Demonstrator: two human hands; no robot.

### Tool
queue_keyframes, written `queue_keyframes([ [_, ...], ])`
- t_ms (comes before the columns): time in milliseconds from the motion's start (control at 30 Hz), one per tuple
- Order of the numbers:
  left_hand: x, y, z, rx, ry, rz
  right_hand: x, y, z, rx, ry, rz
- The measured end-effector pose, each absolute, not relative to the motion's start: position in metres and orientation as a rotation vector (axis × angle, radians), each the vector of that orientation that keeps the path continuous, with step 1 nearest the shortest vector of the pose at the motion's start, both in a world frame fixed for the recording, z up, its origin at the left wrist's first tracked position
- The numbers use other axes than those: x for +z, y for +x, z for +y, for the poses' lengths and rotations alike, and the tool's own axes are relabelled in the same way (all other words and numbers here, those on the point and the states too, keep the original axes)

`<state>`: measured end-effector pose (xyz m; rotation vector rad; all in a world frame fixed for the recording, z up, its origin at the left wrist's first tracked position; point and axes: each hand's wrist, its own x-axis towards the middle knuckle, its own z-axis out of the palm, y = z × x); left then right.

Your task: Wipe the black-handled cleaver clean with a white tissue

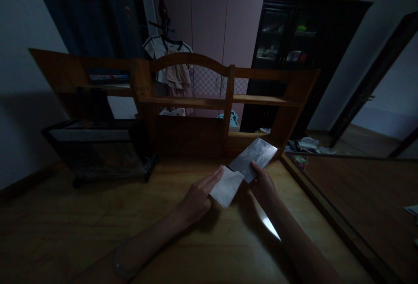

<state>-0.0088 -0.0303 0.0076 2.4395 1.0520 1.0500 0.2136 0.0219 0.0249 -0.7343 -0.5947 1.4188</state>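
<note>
My right hand [263,182] grips a flat, shiny grey rectangular panel [253,158] near its lower edge, with the thumb lying across its face. The panel is tilted and held above the wooden surface; its exact kind I cannot make out. My left hand [200,192] holds a white paper tissue [227,186], fingers pressed along its upper left edge. The tissue meets the panel's lower left end, and its lower corner hangs down. Below both hands lies the pale wooden tabletop [183,249].
A wooden shelf unit [189,101] stands along the back. At the left sits a dark, glass-fronted box [101,153]. A brown board surface [352,188] adjoins on the right. Behind are a pink wardrobe [209,18], hanging clothes [176,64] and a black cabinet [313,40].
</note>
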Motion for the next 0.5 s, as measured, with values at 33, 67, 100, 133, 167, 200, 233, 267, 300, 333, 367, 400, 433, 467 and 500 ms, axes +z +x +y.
queue_keyframes([
  [33, 0.007, -0.01, -0.03, 1.066, 2.419, 1.063, 0.025, 0.214, 0.023, 1.416, -0.735, -0.578],
  [67, 0.007, -0.011, -0.03, 1.077, 2.399, 1.074, 0.025, 0.215, 0.023, 1.416, -0.738, -0.558],
  [100, 0.007, -0.011, -0.03, 1.091, 2.381, 1.082, 0.025, 0.216, 0.024, 1.417, -0.742, -0.539],
  [133, 0.008, -0.011, -0.03, 1.102, 2.367, 1.087, 0.025, 0.217, 0.025, 1.416, -0.745, -0.526],
  [167, 0.008, -0.011, -0.031, 1.114, 2.355, 1.088, 0.024, 0.218, 0.026, 1.414, -0.748, -0.515],
  [200, 0.009, -0.011, -0.031, 1.131, 2.337, 1.095, 0.024, 0.219, 0.026, 1.412, -0.75, -0.506],
  [233, 0.01, -0.011, -0.032, 1.145, 2.305, 1.121, 0.023, 0.221, 0.027, 1.409, -0.752, -0.497],
  [267, 0.011, -0.01, -0.033, 1.161, 2.257, 1.176, 0.022, 0.222, 0.028, 1.403, -0.752, -0.489],
  [300, 0.011, -0.01, -0.033, 1.174, 2.193, 1.261, 0.021, 0.223, 0.029, 1.397, -0.75, -0.483],
  [333, 0.01, -0.009, -0.033, 1.173, 2.122, 1.361, 0.02, 0.223, 0.03, 1.394, -0.749, -0.48],
  [367, 0.008, -0.009, -0.032, 1.165, 2.044, 1.465, 0.019, 0.224, 0.03, 1.393, -0.748, -0.478],
  [400, 0.005, -0.009, -0.031, 1.158, 1.966, 1.555, 0.019, 0.225, 0.031, 1.395, -0.75, -0.478],
  [433, 0.002, -0.008, -0.03, 1.161, 1.898, 1.613, 0.018, 0.225, 0.031, 1.401, -0.754, -0.479],
  [467, -0.002, -0.008, -0.029, 1.186, 1.837, 1.636, 0.018, 0.225, 0.032, 1.411, -0.759, -0.482],
  [500, -0.006, -0.008, -0.028, 1.227, 1.789, 1.629, 0.018, 0.224, 0.032, 1.423, -0.766, -0.486],
])
